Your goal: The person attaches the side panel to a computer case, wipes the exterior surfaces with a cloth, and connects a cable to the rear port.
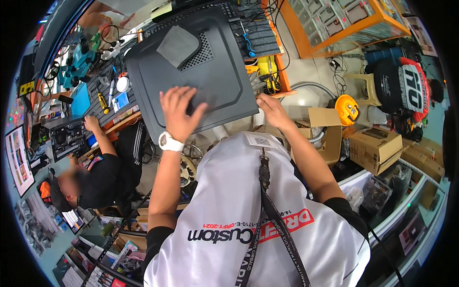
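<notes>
A large dark grey computer case panel [224, 91] with a raised border and a perforated vent lies tilted in front of me. On its far part, partly over the vent holes, rests a folded grey cloth [178, 47]. My left hand [181, 111] is spread over the panel's near left area with nothing in it; whether the palm touches the surface I cannot tell. At the near right corner, my right hand [273, 111] is closed on the panel's edge, thumb and fingers pinched there.
On the bench to the left are a yellow screwdriver [103, 103], a white round tub [123, 84] and a blue card. A blue-handled tool [249, 45] lies beyond the panel. Another person [103, 177] works at an opened computer [69, 136]. Cardboard boxes [375, 149] stand right.
</notes>
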`<act>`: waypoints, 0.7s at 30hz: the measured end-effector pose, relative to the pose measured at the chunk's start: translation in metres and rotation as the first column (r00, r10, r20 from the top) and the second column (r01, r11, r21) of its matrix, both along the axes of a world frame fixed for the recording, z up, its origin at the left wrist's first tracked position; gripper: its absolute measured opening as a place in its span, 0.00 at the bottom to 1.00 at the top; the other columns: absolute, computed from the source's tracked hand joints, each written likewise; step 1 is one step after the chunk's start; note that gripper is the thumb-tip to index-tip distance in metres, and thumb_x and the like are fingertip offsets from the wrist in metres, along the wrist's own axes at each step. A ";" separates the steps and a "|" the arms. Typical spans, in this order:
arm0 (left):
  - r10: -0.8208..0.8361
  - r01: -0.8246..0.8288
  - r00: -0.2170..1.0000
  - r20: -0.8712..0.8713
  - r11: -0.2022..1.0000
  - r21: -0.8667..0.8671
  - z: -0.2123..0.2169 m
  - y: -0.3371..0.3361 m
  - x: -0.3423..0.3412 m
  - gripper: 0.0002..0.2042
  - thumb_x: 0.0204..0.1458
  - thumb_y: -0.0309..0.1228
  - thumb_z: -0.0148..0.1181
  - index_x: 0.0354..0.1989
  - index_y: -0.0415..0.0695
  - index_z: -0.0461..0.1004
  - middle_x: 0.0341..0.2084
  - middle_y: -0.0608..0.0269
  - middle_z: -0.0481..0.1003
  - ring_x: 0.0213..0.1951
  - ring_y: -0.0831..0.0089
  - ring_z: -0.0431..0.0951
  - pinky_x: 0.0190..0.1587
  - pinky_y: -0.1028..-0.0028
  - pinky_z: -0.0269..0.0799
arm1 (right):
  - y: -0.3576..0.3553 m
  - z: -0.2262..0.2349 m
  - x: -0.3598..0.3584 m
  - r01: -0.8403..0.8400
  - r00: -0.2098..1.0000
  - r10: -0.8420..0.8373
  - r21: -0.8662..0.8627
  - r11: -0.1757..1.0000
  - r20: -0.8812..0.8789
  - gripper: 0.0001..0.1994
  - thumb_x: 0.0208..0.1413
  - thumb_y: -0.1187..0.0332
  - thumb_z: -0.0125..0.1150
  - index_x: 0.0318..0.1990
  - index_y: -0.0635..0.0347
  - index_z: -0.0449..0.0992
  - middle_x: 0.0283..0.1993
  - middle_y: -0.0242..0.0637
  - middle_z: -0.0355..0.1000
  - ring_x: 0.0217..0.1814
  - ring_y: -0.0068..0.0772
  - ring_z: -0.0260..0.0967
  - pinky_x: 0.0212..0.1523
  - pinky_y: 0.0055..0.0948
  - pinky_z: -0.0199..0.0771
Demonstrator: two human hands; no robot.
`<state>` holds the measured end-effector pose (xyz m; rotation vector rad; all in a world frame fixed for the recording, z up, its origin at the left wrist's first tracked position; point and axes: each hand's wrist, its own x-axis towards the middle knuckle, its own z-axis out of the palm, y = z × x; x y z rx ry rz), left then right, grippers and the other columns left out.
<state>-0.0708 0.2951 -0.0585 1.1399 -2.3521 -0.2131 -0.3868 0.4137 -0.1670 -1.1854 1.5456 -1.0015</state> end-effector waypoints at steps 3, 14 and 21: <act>0.057 -0.057 0.998 -0.040 0.998 0.010 0.003 -0.039 0.020 0.20 0.56 0.36 0.76 0.56 0.45 0.83 0.55 0.56 0.81 0.61 0.48 0.74 0.69 0.53 0.68 | 0.003 -0.004 -0.001 -0.019 0.996 -0.006 0.273 0.962 0.090 0.23 0.78 0.55 0.54 0.36 0.68 0.74 0.30 0.43 0.67 0.35 0.33 0.65 0.41 0.38 0.69; 0.082 -0.074 0.969 0.233 0.996 -0.044 -0.021 -0.161 -0.022 0.24 0.68 0.39 0.58 0.70 0.46 0.75 0.72 0.51 0.71 0.72 0.45 0.68 0.75 0.48 0.62 | -0.002 -0.002 -0.002 -0.016 0.941 -0.105 0.354 0.935 0.321 0.18 0.78 0.58 0.53 0.39 0.65 0.75 0.29 0.29 0.68 0.33 0.20 0.66 0.36 0.26 0.67; -0.035 -0.034 0.952 0.304 0.975 0.218 -0.022 -0.107 -0.064 0.32 0.72 0.47 0.48 0.76 0.36 0.65 0.78 0.43 0.62 0.78 0.45 0.60 0.79 0.49 0.55 | -0.037 0.066 0.012 0.250 0.902 -0.278 -0.127 0.960 -0.329 0.13 0.71 0.62 0.66 0.47 0.64 0.80 0.49 0.48 0.81 0.46 0.51 0.80 0.48 0.42 0.79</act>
